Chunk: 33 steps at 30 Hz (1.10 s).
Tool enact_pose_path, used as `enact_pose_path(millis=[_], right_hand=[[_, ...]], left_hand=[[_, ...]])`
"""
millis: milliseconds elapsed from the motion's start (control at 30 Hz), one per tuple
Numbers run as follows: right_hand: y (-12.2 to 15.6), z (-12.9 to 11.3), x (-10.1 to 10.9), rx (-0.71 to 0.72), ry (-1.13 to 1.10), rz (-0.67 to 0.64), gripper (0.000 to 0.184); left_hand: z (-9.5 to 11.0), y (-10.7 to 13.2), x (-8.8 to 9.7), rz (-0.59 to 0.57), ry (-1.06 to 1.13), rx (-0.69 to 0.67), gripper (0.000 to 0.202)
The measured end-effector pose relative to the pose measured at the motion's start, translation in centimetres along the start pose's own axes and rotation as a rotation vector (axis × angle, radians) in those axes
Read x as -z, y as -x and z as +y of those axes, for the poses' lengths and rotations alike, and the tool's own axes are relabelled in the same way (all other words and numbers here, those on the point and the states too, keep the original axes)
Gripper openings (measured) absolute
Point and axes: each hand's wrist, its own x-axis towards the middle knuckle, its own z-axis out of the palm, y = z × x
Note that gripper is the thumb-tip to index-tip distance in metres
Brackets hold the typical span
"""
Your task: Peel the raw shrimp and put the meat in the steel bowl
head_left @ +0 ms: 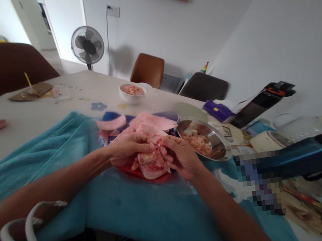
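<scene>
Nearest, at the lower left of the frame, white cables [35, 232] looped in front of the left forearm, and behind them a teal towel [123, 216] spread across the lower middle. Above it, at the center of the frame, the meat [154, 168] lay between the two hands, over something red [129, 176] that showed at its lower edge. From the left hand [129, 148] the meat was to the right and slightly down; from the right hand [183, 157] it was directly left. Neither hand was nearer, since both touched it: the left gripped it with the thumb on top and fingertips showing below, and the right had thumb and fingers pinched together on a ragged strip along its right side. The hands covered too much of the piece to tell its long axis. Just beyond the hands, more pink slabs [152, 119] lay at mid-frame. The steel bowl [220, 142], with pale pink pieces inside, stood right of center, near the right hand and well apart from the left. Farther off, above center, a white bowl [131, 98] of similar pieces stood on the table [99, 81], out of either hand's touch.
</scene>
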Motion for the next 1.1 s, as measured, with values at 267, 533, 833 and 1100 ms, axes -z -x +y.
enact_pose_path(millis=[267,533,833,1100], right_hand=[[-0.1,0.4,-0.6,0.085,0.08,0.141,0.026],[-0.2,1.1,-1.5,0.198,0.235,0.198,0.022],[-0.1,1.0,-1.2,0.308,0.504,0.19,0.009],[0.1,0.6,-2.0,0.034,0.017,0.073,0.014]], left_hand=[[-0.3,-0.2,-0.6,0.066,0.021,-0.029,0.034],[-0.4,-0.5,-0.2,0.09,0.084,-0.045,0.032],[-0.6,-0.5,0.1,0.101,0.068,-0.066,0.029],[-0.5,-0.3,0.1,0.226,-0.182,-0.113,0.019]])
